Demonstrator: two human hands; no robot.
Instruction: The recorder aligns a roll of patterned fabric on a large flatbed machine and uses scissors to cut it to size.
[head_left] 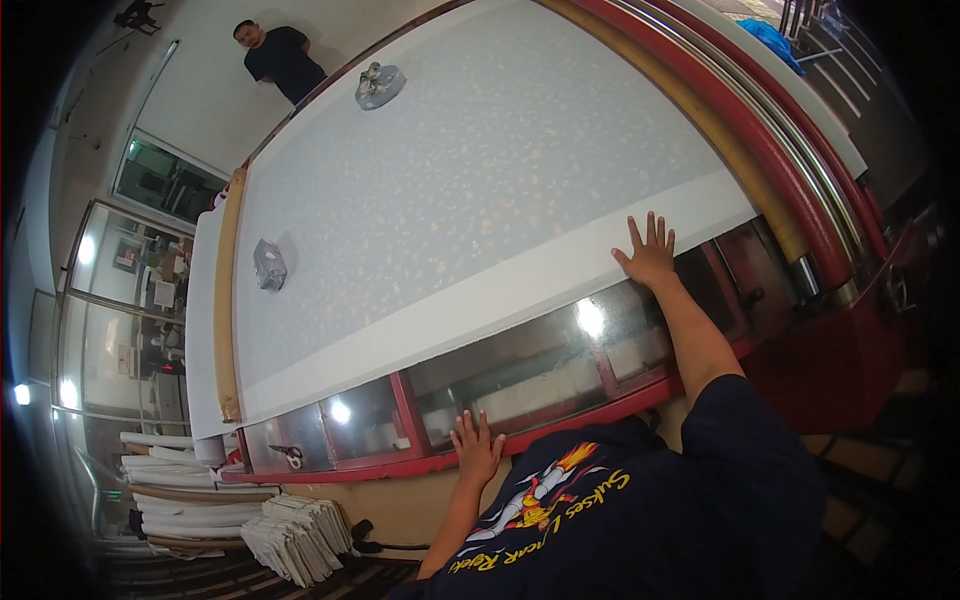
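The right hand (pixel 650 255) lies flat, fingers spread, pressing on the near edge of the wide white sheet of fabric (pixel 480 190) that covers the long glass-topped cutting surface (pixel 520 375). It closes on nothing; the palm simply weighs the sheet down. The left hand (pixel 476 450) is also open and splayed, resting on the red front rim of the surface (pixel 600 412), just below the fabric's near edge and gripping nothing.

On the fabric, toward its left side, sits a small grey block-shaped weight (pixel 269 264); at its far end stands a round metal weight (pixel 379 85). Beyond that far end another person in a dark shirt (pixel 282 60) stands. A pair of scissors (pixel 290 455) lies on the glass near the fabric's left corner.

Judging from this, one flat palm is a weak hold: a sideways push could wrinkle the sheet or skew its edge, and the leaning body could drag it.
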